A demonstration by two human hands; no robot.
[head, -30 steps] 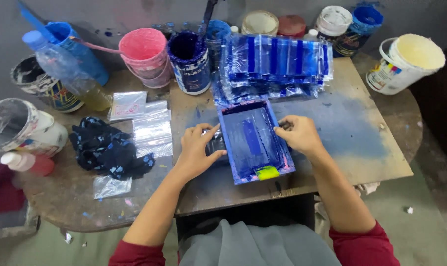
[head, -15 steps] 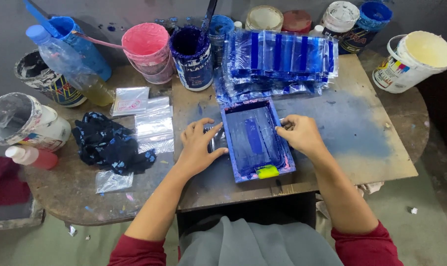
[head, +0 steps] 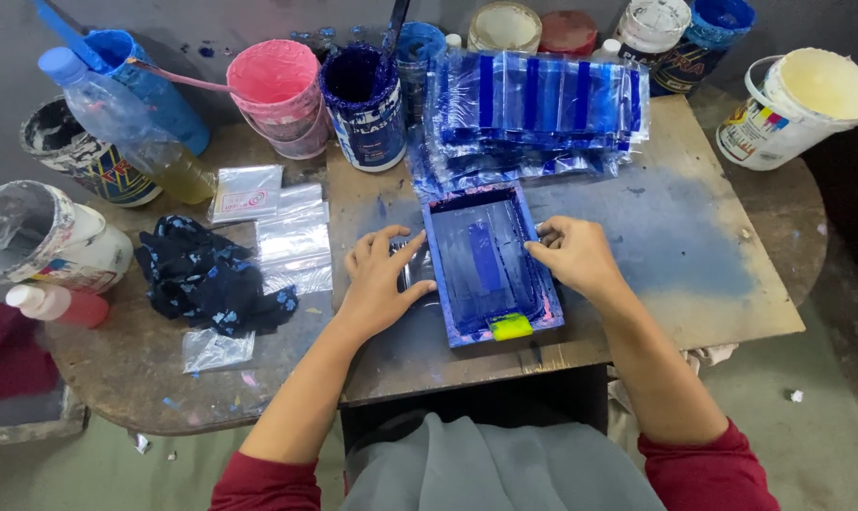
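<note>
Fingers on blue frame edges

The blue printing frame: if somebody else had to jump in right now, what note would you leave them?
Left hand: flat against the left edge of the blue printing frame, touching it.
Right hand: fingers on the frame's right edge.
Frame: lies flat on the blue-stained board, a yellow-green tab at its near end.
Done: a stack of blue-striped clear bags lies just behind the frame.
Left: plain clear bags wait to the left, beside a dark blue-stained rag.
</note>
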